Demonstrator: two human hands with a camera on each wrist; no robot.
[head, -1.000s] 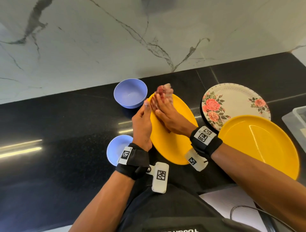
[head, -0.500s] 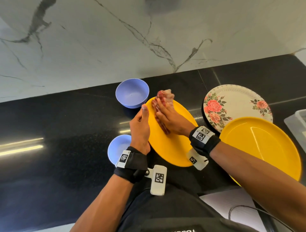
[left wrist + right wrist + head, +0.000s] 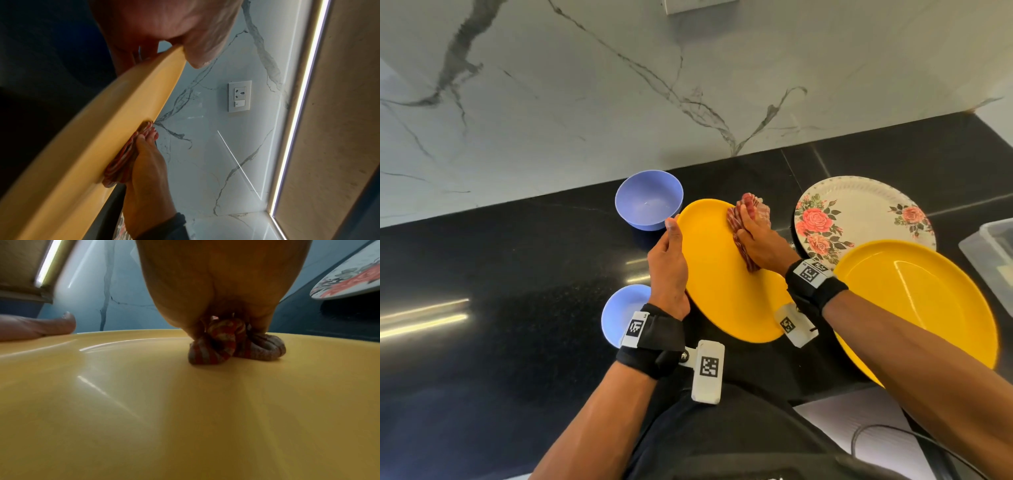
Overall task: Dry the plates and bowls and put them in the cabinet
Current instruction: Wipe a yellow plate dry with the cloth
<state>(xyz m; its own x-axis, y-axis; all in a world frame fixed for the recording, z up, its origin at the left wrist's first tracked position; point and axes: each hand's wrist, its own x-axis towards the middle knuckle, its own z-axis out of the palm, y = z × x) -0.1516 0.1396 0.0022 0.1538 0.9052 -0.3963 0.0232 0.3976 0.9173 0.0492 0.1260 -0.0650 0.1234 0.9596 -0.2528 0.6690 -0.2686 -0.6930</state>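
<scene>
A yellow plate is held tilted above the black counter, and my left hand grips its left rim, thumb on top. In the left wrist view that yellow plate runs edge-on under my thumb. My right hand presses a bunched red-and-white striped cloth against the plate's upper right face. In the right wrist view the cloth sits wadded under my palm on the plate. A second yellow plate lies at the right, overlapping a floral plate. Two blue bowls stand at the left.
A clear plastic container sits at the far right edge of the counter. A marble backsplash with a wall socket rises behind the counter. A black cable lies at the bottom right.
My right hand with the cloth has slid from the plate's top left edge toward its upper right. My left hand keeps its hold on the left rim.
</scene>
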